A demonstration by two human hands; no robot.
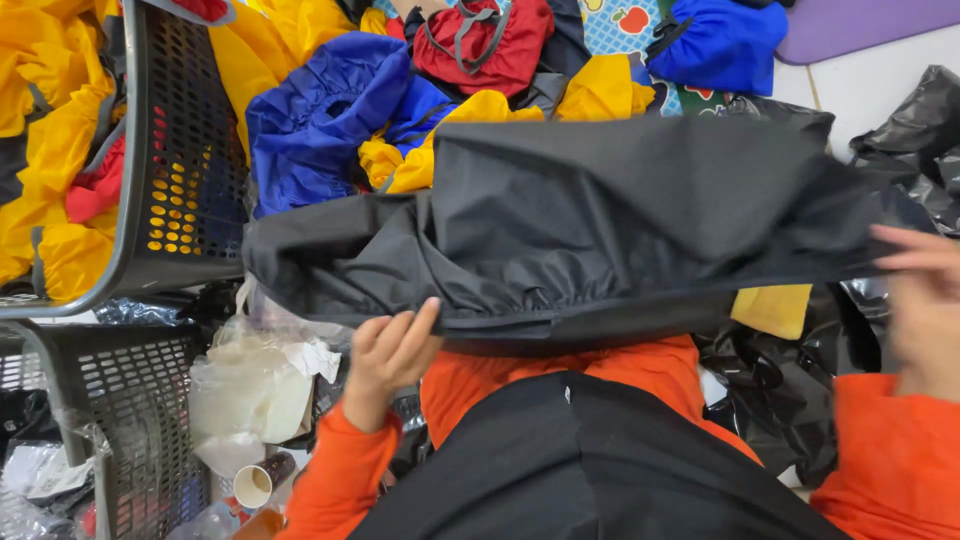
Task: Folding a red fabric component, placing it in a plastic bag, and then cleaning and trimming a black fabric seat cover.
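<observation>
A black nylon garment (590, 225) with an elastic gathered hem is stretched across my lap in the head view. My left hand (390, 355) grips its lower hem near the left end, fingers curled over the edge. My right hand (920, 300), blurred at the right edge, holds the garment's right end. Both arms wear orange sleeves. A second black piece (580, 460) lies on my lap below.
A pile of blue (330, 110), yellow (600, 90) and red (485, 40) garments lies beyond. A grey plastic basket (190, 150) at left holds yellow garments. Another basket (120, 400), crumpled plastic bags (255, 380), a paper cup (252, 485) and black bags (920, 130) surround me.
</observation>
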